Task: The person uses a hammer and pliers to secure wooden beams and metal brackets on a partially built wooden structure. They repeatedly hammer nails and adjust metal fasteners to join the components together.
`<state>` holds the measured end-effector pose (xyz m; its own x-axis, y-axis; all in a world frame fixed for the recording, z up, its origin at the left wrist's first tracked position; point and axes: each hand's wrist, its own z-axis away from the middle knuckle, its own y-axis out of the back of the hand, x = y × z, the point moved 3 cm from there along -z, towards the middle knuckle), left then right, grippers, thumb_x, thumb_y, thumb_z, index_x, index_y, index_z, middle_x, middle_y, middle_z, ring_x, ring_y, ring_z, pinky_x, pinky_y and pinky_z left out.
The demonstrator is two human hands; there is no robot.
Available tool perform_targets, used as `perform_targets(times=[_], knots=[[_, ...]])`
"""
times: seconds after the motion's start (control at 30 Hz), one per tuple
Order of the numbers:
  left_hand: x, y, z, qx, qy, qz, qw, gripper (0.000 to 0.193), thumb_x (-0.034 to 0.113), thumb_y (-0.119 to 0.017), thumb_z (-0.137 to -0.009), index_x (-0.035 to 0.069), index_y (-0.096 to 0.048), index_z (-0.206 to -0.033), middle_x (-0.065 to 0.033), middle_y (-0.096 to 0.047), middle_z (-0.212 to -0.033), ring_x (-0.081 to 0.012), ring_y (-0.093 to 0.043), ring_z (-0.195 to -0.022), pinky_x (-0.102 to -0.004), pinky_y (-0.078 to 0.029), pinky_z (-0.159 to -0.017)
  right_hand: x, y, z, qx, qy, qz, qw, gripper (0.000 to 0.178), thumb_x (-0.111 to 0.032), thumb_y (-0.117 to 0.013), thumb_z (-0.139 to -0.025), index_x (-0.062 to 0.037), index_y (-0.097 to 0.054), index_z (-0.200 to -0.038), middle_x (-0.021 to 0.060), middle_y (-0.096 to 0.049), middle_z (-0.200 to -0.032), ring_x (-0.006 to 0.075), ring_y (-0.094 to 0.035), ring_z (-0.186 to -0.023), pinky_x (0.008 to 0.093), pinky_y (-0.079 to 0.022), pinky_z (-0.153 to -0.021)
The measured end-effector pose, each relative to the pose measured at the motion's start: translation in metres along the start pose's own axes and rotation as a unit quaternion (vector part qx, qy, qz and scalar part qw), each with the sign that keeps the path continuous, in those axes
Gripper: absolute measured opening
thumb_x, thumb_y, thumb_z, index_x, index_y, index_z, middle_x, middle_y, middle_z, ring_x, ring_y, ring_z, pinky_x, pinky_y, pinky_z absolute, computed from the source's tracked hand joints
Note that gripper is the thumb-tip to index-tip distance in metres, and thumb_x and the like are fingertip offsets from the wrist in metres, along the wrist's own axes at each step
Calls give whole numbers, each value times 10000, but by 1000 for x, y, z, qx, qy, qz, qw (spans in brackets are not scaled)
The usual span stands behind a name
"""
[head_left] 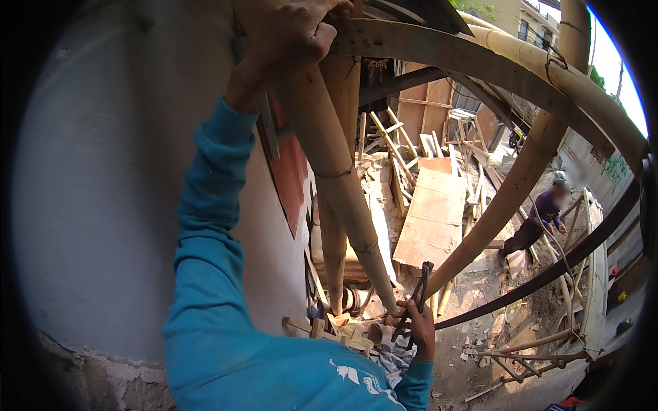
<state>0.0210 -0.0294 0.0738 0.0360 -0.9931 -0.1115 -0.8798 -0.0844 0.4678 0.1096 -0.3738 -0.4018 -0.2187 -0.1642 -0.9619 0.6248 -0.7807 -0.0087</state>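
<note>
My left hand [293, 40] is raised at the top of the view, its fingers curled around the upper part of a thick bamboo pole [329, 154]. That pole slants down to the right from under it. Low in the middle, my right hand [421, 327] grips a pair of dark metal pincers [423, 282], jaws pointing up. The foot of the slanting pole shows close beside this hand. A flat wooden beam [466, 58] runs right from near my left hand. Another bamboo pole [504, 198] leans in from the upper right, its lower end just behind the pincers.
A white wall [130, 192] stands close on my left. Below lie a plywood sheet [432, 212], loose timber and a wooden ladder [392, 145]. Another person [546, 212] in purple is down at the right, beside a bamboo frame [541, 359]. A dark curved bar [528, 284] crosses in front.
</note>
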Motion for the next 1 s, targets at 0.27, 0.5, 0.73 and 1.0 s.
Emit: perform_targets(times=[0.27, 0.5, 0.73, 1.0], knots=[[-10, -15, 22, 131, -104, -124, 978, 477, 154, -748, -819, 48, -613, -1264, -139, -665, -1136, -318, -643, -1120, -419, -505, -1013, -34, 13, 9, 14, 34, 102, 994, 353, -291, -551, -1064, 41, -672, -1053, 104, -683, -877, 170, -659, -761, 341, -589, -662], [-8, -35, 38, 241, -75, -64, 965, 407, 145, -853, -744, 58, -617, -1064, -97, -629, -1239, -319, -570, -1243, -433, -492, -1047, -240, 37, 48, 100, 325, 333, 879, 303, -247, -566, -1046, 24, -672, -1130, 51, -591, -701, 155, -533, -605, 348, -436, -593], [7, -19, 42, 228, -30, -70, 971, 267, 101, -718, -823, 1, -680, -1067, -170, -634, -1228, -345, -585, -1213, -432, -476, -1032, -366, -36, 62, -86, 291, 237, 923, 394, -206, -508, -1077, 17, -547, -1398, 62, -677, -745, 54, -555, -470, 197, -391, -407], [13, -35, 36, 262, 59, -7, 963, 218, 50, -755, -782, -25, -647, -956, -171, -566, -1343, -373, -523, -1291, -452, -419, -1099, -481, -56, 38, 193, 545, 600, 553, 434, -132, -591, -999, -98, -531, -1427, 154, -682, -990, 251, -711, -804, 379, -569, -686]])
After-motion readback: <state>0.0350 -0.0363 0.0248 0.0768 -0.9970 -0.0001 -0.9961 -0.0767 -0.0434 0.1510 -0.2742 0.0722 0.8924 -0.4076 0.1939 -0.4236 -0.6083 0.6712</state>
